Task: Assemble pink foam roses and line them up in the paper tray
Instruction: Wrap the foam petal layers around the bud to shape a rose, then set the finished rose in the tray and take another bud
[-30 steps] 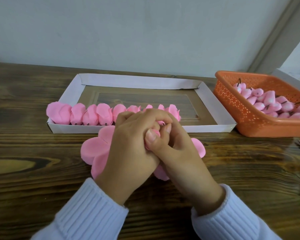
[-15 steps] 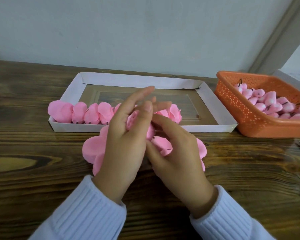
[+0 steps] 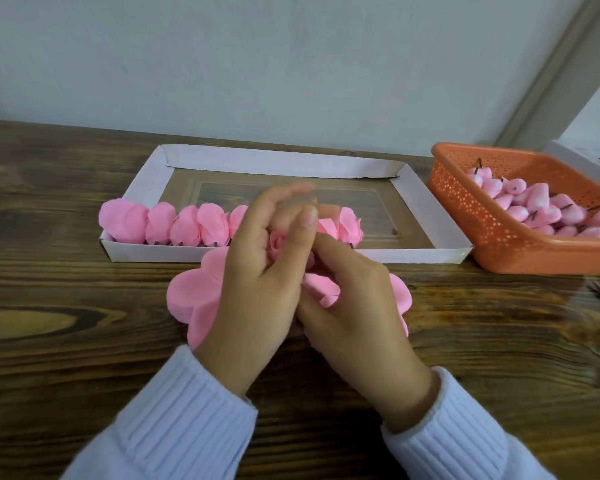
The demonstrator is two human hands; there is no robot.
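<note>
A white paper tray [image 3: 146,252] lies on the wooden table, with a row of several finished pink foam roses [image 3: 187,226] along its near wall. In front of the tray a stack of pink foam petal sheets [image 3: 191,292] lies under my hands. My left hand [image 3: 257,285] holds a small pink rose [image 3: 277,244] between thumb and fingers, its other fingers stretched out. My right hand [image 3: 354,306] curls its fingers round a pink petal [image 3: 321,288] just below the rose.
An orange perforated basket [image 3: 465,216] with several pink foam buds on dark stems stands at the right of the tray. A white box edge [image 3: 582,161] shows behind it. A grey wall runs along the table's far edge.
My hands were clasped together over the rose a second ago. They have since parted, the left fingers stretched out, and the rose and a loose petal now show between them.
</note>
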